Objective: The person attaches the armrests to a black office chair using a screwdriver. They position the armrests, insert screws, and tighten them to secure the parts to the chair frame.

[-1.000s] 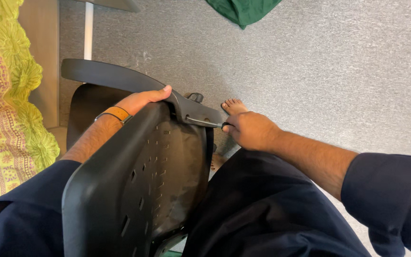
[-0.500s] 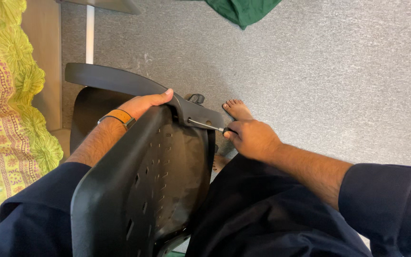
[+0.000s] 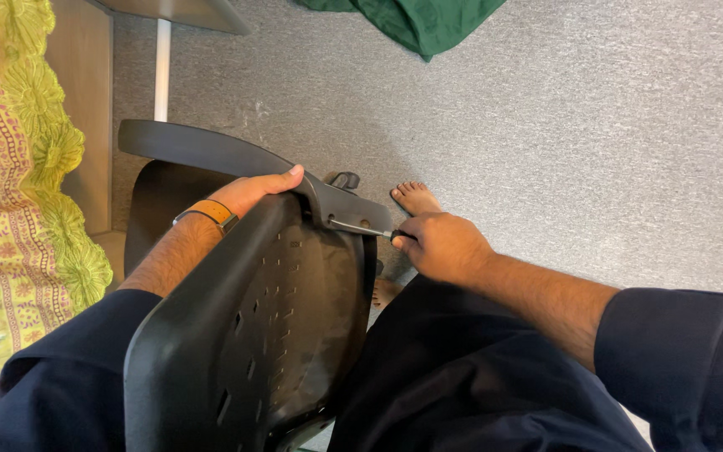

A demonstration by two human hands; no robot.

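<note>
Right hand point(image 3: 443, 249) has slid back along the slim metal tool point(image 3: 360, 228), fist closed on its handle, tip now seated at the armrest bracket point(image 3: 346, 211). Left hand point(image 3: 254, 191) clamps the black chair part point(image 3: 253, 335) just above, steadying for turning.

This looks like a room in a home. Grey carpet point(image 3: 596, 151) covers the floor across most of the frame. Along the left edge hangs a yellow and green patterned bedspread point(image 3: 10, 209), with a wooden panel beside it. A white furniture leg point(image 3: 161, 71) stands at upper left, and a green cloth point(image 3: 424, 21) lies crumpled at the top edge. A bare foot point(image 3: 416, 198) rests on the carpet near the centre.
</note>
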